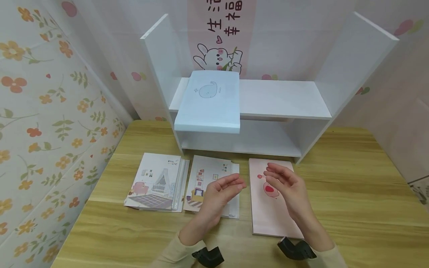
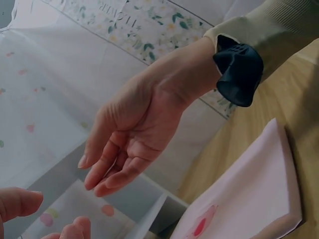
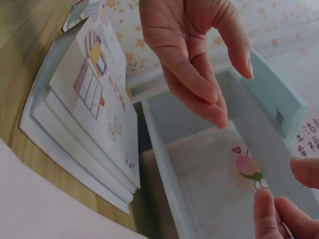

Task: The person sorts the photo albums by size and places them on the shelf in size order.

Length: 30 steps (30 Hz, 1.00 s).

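Both hands hover over the table in front of the shelf, holding nothing. My left hand (image 1: 218, 199) hangs over the right edge of the middle book stack (image 1: 209, 175), its fingers loosely bent. Above the pink book (image 1: 264, 219), with its red heart drawing, floats my right hand (image 1: 293, 191), palm turned inward and fingers loosely curved. The right wrist view shows the left hand (image 3: 189, 55) beside that middle stack, while fingertips (image 3: 266, 214) of the right hand appear low at its edge. A light blue whale-print book (image 1: 214, 108) lies flat on the upper shelf, jutting past its front edge.
A white two-tier shelf (image 1: 285, 97) with upright side panels stands at the back of the wooden table (image 1: 352, 193). Another stack of books (image 1: 154, 182) lies to the left. Floral curtains (image 1: 57, 111) close off the left side. Each wrist wears a black band (image 1: 296, 248).
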Tool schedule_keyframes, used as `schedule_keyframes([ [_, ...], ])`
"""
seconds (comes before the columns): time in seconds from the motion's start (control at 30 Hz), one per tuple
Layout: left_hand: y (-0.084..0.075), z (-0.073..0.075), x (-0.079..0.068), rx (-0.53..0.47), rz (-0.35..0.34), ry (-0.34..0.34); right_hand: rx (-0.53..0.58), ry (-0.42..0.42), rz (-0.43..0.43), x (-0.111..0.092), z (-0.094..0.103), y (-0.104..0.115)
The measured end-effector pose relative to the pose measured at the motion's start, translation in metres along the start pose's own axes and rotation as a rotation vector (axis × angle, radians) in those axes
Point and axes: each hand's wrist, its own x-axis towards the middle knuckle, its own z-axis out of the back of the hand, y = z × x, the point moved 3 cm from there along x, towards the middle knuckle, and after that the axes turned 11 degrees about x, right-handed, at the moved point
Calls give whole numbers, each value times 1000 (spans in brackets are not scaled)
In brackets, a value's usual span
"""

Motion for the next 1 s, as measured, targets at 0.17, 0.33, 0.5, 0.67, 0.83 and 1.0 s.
schedule_keyframes([
  [0.17, 7, -7, -1, -14, 28, 2, -14, -18, -13, -4, 5, -2],
  [0.33, 10, -10, -2, -17, 35, 8, -47, -47, -37, -8, 9, -3],
  [0.5, 17, -12, -2, -20, 48, 8, -63, -76, -63, -13, 15, -7],
  [0.67, 25, -19, -2, -34, 56, 17, -51, -95, -85, -17, 21, -11],
  [0.83, 31, -22, -2, -35, 60, 13, -85, -111, -115, -21, 26, -15],
  [1.0, 34, -23, -4, 4, 70, 5, -96, -109, -156, -26, 31, -18],
])
